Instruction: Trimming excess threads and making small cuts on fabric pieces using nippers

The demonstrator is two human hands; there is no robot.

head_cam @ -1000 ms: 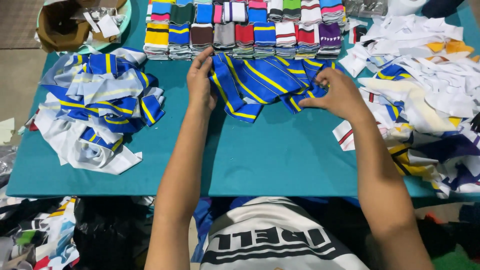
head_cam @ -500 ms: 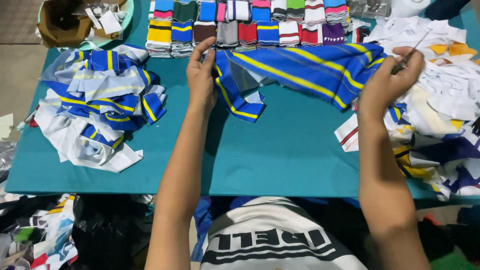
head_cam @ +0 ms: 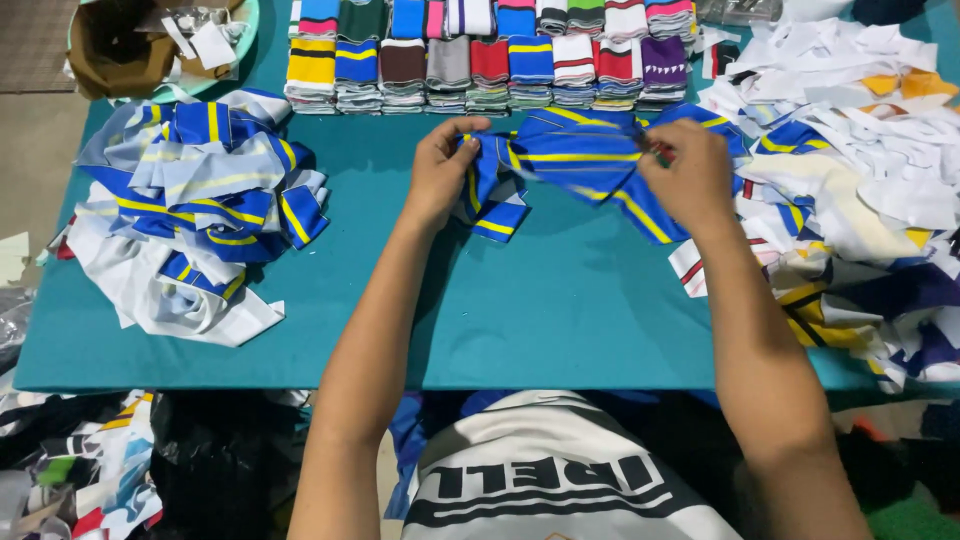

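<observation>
Left hand (head_cam: 440, 170) and right hand (head_cam: 685, 175) each pinch blue yellow-striped knit fabric strip (head_cam: 570, 155); keep edges aligned, tension even above teal bench (head_cam: 560, 320).

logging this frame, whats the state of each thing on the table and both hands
left hand: pinching one end of the blue strip
right hand: gripping the other end
blue strip: bunched, held between both hands over the table
left pile: loose, crumpled heap
folded stacks: neat, in rows at the far edge
right pile: loose, mixed scraps
table: teal top, bare in the middle
</observation>
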